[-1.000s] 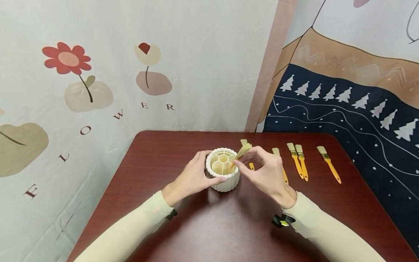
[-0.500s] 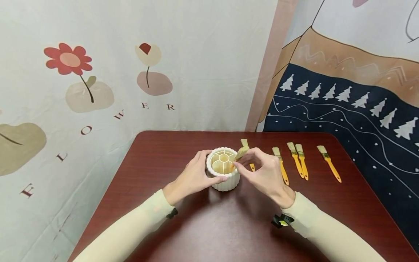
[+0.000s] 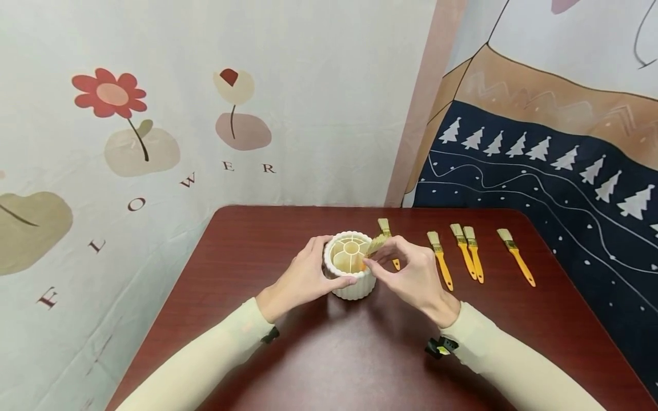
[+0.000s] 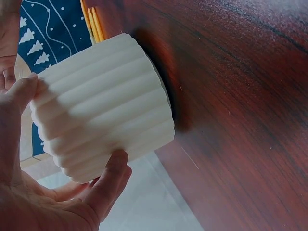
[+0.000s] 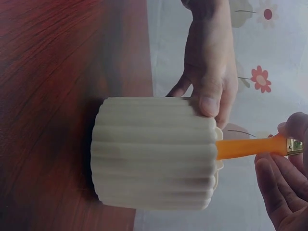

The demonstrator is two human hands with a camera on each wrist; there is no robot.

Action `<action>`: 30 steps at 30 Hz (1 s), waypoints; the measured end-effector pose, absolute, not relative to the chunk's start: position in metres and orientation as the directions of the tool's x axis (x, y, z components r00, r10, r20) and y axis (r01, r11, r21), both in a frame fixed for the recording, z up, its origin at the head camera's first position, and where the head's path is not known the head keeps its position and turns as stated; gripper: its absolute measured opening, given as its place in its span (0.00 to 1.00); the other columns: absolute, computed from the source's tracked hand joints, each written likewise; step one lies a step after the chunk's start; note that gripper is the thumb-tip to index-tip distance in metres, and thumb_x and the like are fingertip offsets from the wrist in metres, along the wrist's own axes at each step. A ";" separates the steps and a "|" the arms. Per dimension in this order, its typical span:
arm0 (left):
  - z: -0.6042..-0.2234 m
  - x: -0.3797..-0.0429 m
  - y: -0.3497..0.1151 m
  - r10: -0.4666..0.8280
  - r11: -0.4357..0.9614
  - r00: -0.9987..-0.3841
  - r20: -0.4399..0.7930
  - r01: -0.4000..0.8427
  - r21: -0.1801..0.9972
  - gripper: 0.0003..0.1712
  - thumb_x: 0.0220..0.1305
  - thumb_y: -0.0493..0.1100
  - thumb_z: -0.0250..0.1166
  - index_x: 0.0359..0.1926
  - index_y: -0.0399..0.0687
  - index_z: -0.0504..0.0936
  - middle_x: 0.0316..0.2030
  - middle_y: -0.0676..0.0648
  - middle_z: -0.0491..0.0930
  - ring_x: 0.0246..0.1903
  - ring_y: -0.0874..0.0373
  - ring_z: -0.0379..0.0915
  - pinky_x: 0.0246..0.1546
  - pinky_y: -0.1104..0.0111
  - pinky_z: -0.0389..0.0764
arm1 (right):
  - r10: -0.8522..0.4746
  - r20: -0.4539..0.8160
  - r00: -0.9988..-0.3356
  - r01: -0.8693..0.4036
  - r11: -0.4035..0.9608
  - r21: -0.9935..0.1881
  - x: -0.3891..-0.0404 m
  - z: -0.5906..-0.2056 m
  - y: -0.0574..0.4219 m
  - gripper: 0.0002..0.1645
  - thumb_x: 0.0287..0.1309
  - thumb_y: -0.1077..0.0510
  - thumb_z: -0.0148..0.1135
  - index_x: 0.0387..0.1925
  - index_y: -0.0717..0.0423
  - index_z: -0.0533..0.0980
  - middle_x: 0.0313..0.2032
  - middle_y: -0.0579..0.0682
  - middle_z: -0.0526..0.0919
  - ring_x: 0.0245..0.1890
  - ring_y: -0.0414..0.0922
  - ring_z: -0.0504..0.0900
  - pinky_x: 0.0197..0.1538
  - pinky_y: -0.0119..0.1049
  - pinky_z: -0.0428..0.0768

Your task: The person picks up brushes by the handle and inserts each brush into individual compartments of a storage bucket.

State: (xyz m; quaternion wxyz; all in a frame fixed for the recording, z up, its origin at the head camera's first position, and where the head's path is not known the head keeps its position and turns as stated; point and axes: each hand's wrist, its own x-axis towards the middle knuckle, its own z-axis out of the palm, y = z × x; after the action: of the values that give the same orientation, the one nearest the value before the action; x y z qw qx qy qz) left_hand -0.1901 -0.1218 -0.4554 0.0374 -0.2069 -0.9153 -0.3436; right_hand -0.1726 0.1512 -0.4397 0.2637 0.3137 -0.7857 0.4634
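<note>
A round cream holder (image 3: 354,290) with fluted sides stands on the table. Thin walls divide its inside into compartments round a central ring. My left hand (image 3: 300,277) grips it from the left, thumb across the near side, fingers round the far side. With thumb and fingers my right hand (image 3: 415,277) pinches a flat paintbrush (image 5: 248,147) near its metal band. The orange handle points down into a right-hand compartment, its lower end hidden by the wall in the right wrist view. Pale bristles (image 3: 377,245) stick up above the rim in the head view.
More paintbrushes lie on the dark red table (image 3: 247,240): one (image 3: 384,225) behind the holder, partly covered by my right hand, one (image 3: 441,262) right of it, a close pair (image 3: 469,254), and one (image 3: 516,257) farthest right. Printed cloths (image 3: 329,114) hang behind the table.
My right hand has come slightly down and left, and the paintbrush sits lower in the holder, with less of it above the rim. The left hand and holder stay put.
</note>
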 end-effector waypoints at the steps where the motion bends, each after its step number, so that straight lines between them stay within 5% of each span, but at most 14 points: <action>1: -0.456 -0.190 -0.121 0.351 0.679 -0.912 0.212 0.404 0.613 0.62 0.60 0.69 0.89 0.83 0.44 0.71 0.71 0.41 0.80 0.68 0.45 0.83 0.69 0.50 0.92 | -0.253 0.704 -0.664 -0.738 0.375 -0.561 -0.173 -0.441 0.152 0.19 0.60 0.65 0.89 0.47 0.53 0.87 0.37 0.44 0.97 0.35 0.39 0.95 0.44 0.22 0.92; 22: -0.455 -0.190 -0.121 0.354 0.672 -0.913 0.204 0.400 0.623 0.62 0.61 0.69 0.88 0.83 0.45 0.71 0.72 0.42 0.79 0.69 0.44 0.84 0.70 0.48 0.92 | -0.335 0.731 -0.595 -0.800 0.331 -0.500 -0.179 -0.453 0.150 0.19 0.53 0.70 0.89 0.43 0.55 0.88 0.37 0.48 0.96 0.32 0.45 0.95 0.41 0.23 0.92; 30: -0.455 -0.189 -0.122 0.353 0.673 -0.914 0.200 0.397 0.625 0.62 0.61 0.68 0.89 0.84 0.44 0.70 0.72 0.40 0.79 0.69 0.43 0.84 0.70 0.47 0.92 | -0.383 0.731 -0.565 -0.822 0.341 -0.456 -0.183 -0.457 0.149 0.20 0.53 0.66 0.91 0.43 0.55 0.87 0.36 0.46 0.96 0.33 0.41 0.96 0.40 0.25 0.93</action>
State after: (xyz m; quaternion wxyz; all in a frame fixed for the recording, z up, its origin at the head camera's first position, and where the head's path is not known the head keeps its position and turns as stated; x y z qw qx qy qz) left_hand -0.1892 -0.1218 -0.4549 0.0314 -0.2050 -0.9140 -0.3488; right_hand -0.1835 0.1492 -0.4571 0.2591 0.3880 -0.7766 0.4233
